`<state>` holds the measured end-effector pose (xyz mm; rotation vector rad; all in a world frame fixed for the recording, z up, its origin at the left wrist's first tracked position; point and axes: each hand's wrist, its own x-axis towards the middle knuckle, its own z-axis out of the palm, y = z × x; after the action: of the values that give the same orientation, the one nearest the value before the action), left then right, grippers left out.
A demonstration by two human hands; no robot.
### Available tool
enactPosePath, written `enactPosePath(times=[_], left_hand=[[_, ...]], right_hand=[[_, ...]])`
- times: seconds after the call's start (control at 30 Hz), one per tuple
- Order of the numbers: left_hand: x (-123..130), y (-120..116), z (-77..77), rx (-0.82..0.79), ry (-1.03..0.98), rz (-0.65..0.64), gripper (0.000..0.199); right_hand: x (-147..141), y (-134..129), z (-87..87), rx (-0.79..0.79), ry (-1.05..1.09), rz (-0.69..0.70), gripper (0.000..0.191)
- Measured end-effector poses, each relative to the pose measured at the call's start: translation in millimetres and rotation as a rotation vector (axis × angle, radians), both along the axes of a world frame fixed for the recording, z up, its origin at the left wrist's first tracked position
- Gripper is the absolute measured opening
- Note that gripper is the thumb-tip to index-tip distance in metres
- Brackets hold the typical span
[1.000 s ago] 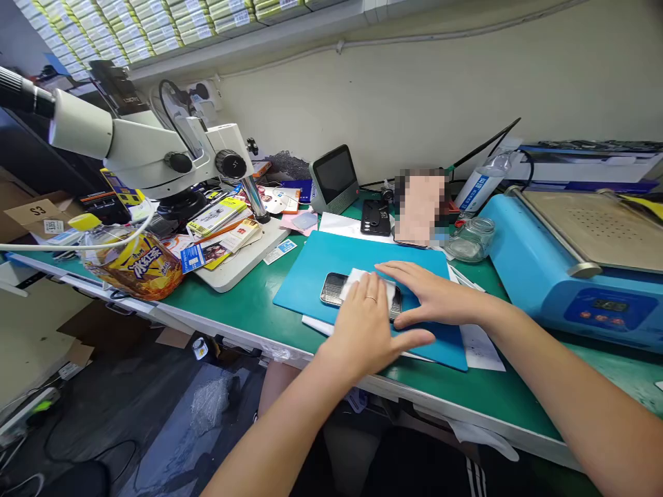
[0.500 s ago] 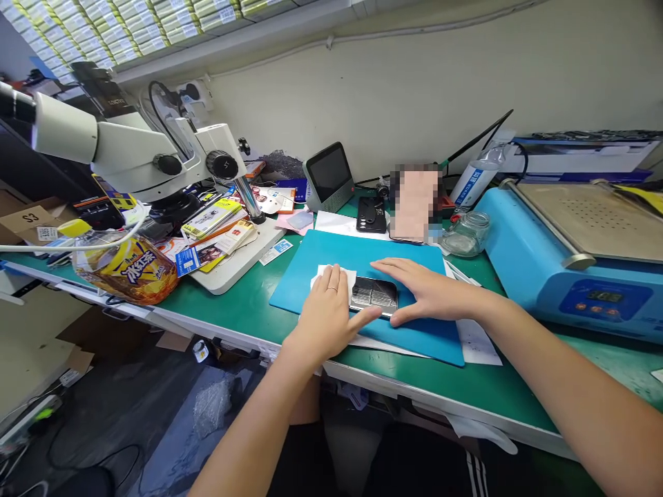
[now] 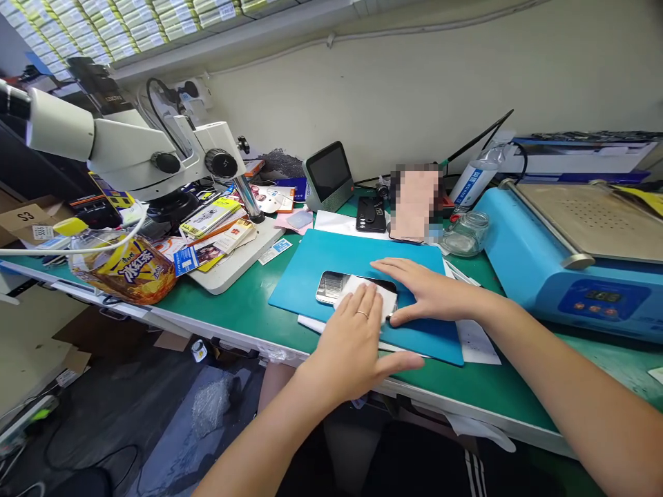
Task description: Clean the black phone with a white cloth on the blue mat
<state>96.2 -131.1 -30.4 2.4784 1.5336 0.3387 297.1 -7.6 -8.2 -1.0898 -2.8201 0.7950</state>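
A smartphone [image 3: 328,286] with a dark glossy face lies flat on the blue mat [image 3: 311,252]. My left hand [image 3: 352,338] presses a folded white tissue [image 3: 387,301] onto the phone's middle and right part, its fingers straight and close together, thumb apart. Around the phone's right end, my right hand [image 3: 425,293] has its fingers at the far edge and its thumb by the near corner, holding it in place. The tissue and the hands hide much of the phone.
A microscope [image 3: 135,155] and a drink bottle [image 3: 129,269] stand left. Behind the mat are a small screen device [image 3: 330,176], a black phone [image 3: 371,215] and a glass jar [image 3: 466,233]. A blue heating plate [image 3: 559,276] occupies the right. Paper sheets stick out beneath the mat.
My left hand has slid right and nearer to me with the tissue, from the phone's left end towards its right, uncovering the left end. My right hand has stayed put.
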Motion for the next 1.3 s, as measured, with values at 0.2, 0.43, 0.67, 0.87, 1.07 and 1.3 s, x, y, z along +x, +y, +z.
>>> enactPosePath(times=[0.2,0.43,0.67,0.87,1.07,1.3], left_hand=[[-34,16,-0.4,-0.024,0.071,0.168,0.097],[12,22,5.1,-0.060,-0.027,0.058,0.122],[9,7,3.4,-0.039,-0.059,-0.061,0.112],[-42,0,1.1,-0.015,0.024,0.058,0.100],[-31,18,-1.5,-0.017,0.074,0.121,0.106],[15,20,1.8,0.001,0.031,0.058,0.118]], right_hand=[[-2,-1,3.5,-0.023,-0.028,-0.018,0.116],[-1,0,2.5,-0.025,-0.025,-0.023,0.113],[-1,1,0.9,-0.013,-0.030,-0.011,0.110],[-1,-1,3.9,-0.030,-0.047,-0.018,0.113],[-1,-2,6.0,-0.055,-0.057,0.001,0.102],[-1,-1,4.1,-0.026,-0.020,0.013,0.099]])
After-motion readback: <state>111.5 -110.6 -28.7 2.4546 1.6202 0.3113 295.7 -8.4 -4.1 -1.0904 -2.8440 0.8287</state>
